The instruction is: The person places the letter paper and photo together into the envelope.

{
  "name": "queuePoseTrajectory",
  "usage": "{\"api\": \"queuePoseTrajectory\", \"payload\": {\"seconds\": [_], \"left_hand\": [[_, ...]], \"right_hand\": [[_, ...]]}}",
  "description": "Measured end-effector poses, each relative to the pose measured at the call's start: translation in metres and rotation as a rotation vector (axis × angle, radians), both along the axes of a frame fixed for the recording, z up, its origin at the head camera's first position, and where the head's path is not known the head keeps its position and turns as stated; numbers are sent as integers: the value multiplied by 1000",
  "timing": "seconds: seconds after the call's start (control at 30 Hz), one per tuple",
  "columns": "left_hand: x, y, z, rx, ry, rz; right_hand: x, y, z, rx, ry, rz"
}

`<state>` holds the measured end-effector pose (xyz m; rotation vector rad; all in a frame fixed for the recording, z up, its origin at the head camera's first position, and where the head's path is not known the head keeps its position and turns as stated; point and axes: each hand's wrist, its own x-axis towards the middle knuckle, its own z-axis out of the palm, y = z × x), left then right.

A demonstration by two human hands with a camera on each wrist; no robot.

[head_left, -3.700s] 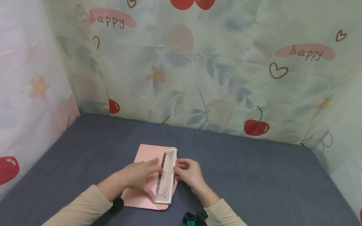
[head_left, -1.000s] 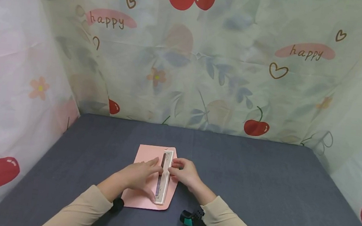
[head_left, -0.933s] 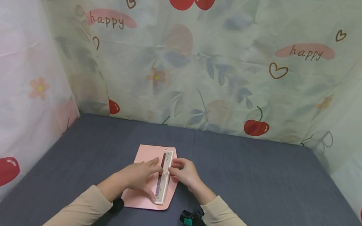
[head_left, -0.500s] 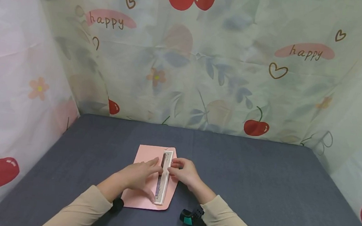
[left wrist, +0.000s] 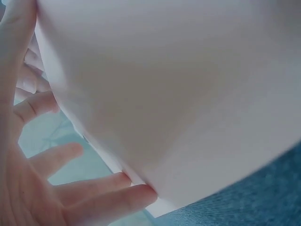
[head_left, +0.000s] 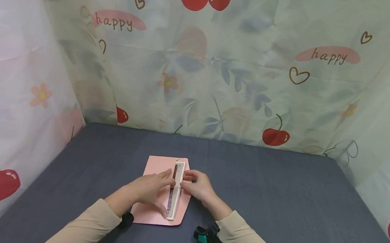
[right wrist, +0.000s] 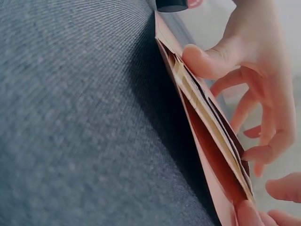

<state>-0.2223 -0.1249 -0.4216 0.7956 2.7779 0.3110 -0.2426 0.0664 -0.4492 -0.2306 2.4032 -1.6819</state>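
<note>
A pink envelope (head_left: pixel 155 165) lies on the table with its opening to the right. A white card (head_left: pixel 173 207) with a raised, scrolled border sits part way inside; its left portion is hidden. My left hand (head_left: pixel 145 191) spreads over the envelope, thumb and fingertips at its mouth. In the left wrist view, the left fingers (left wrist: pixel 113 200) touch the pale envelope's edge. My right hand (head_left: pixel 200 187) pinches the card's right edge between thumb and fingers. The right wrist view shows the layered card (right wrist: pixel 211 125) between the envelope's parted sides, with right fingertips (right wrist: pixel 248 216) at its lower end.
A dark blue-grey cloth covers the table (head_left: pixel 262 193). A black device with a teal patch (head_left: pixel 202 236) is by the right wrist, and a dark round part (head_left: pixel 127 220) by the left. A cherry-patterned curtain (head_left: pixel 235 82) stands behind and at both sides.
Since the oldest frame, the card has slid left into the envelope, so a narrower strip shows. My right hand has moved left with it; over the last second it has barely moved. The left hand holds its place.
</note>
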Motion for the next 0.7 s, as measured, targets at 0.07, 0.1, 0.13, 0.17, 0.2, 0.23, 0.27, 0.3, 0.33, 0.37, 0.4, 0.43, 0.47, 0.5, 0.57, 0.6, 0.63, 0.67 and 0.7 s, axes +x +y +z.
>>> {"api": "queuePoseTrajectory", "payload": {"seconds": [0.07,0.1,0.13,0.17,0.2,0.23,0.27,0.3,0.33,0.37,0.4,0.43,0.47,0.5,0.57,0.6,0.63,0.67,0.7], "left_hand": [[0,0,0,-2,-1,2],[0,0,0,-4,-1,3],[0,0,0,-4,-1,3],[1,0,0,-5,1,2],[1,0,0,-6,3,0],[1,0,0,-5,3,-1],[1,0,0,-7,5,-3],[1,0,0,-8,7,-4],[1,0,1,-10,7,-3],[1,0,1,-11,6,-2],[1,0,1,-13,4,1],[1,0,1,-14,2,4],[1,0,0,-16,3,4],[1,0,0,-16,3,3],[1,0,0,-18,10,-2],[1,0,0,-17,15,-6],[2,0,-1,-16,20,-10],[2,0,0,-15,23,-14],[2,-1,0,-15,25,-16]], "right_hand": [[0,-1,-1,-9,13,-3],[0,-2,-1,-15,19,-6],[0,-3,-2,-24,19,-15],[0,-4,-3,-33,17,-24],[0,-5,-3,-46,14,-34],[0,-6,-4,-56,10,-45],[0,-7,-4,-63,7,-58],[0,-8,-5,-69,6,-71],[0,-9,-5,-73,7,-82],[0,-10,-5,-75,12,-90],[0,-10,-5,-76,15,-97],[0,-11,-5,-77,16,-101],[0,-11,-5,-77,17,-102],[0,-11,-5,-75,17,-102],[0,-11,-5,-68,17,-97],[0,-11,-5,-66,14,-95],[0,-11,-6,-64,13,-92],[-1,-11,-6,-61,11,-90],[-1,-12,-6,-64,8,-87]]}}
